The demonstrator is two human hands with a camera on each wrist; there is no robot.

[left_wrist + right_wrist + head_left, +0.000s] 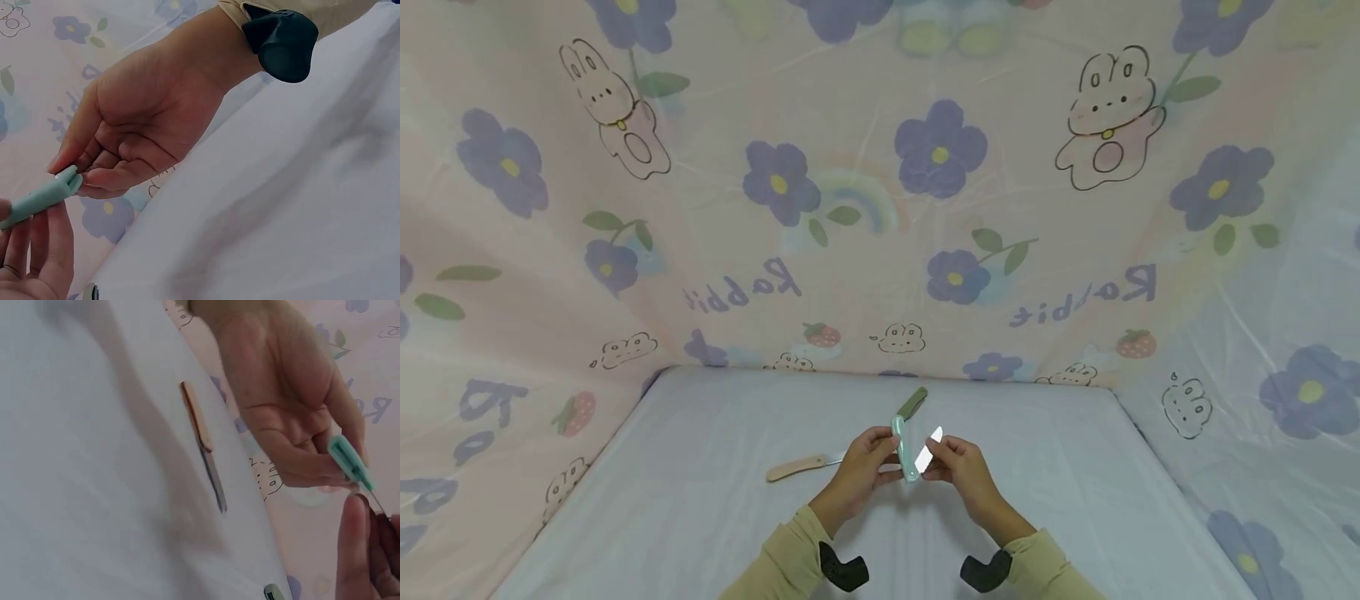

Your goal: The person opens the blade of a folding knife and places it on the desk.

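A mint-green folding knife (902, 450) is held up over the white table, its bright blade (928, 452) swung out at a narrow angle from the handle. My left hand (863, 467) grips the mint handle between thumb and fingers. With thumb and fingertips my right hand (966, 473) pinches the blade from the other side. In the right wrist view the handle's slotted edge (350, 461) shows, and the thin blade runs to my right hand (365, 556). In the left wrist view the handle (42, 201) hides most of the blade.
A peach-handled knife (796, 468) lies on the table left of my left hand, its blade out in the right wrist view. An olive-green folding knife (913, 403) lies beyond the hands. Patterned fabric (850, 233) hangs around the white table (700, 500).
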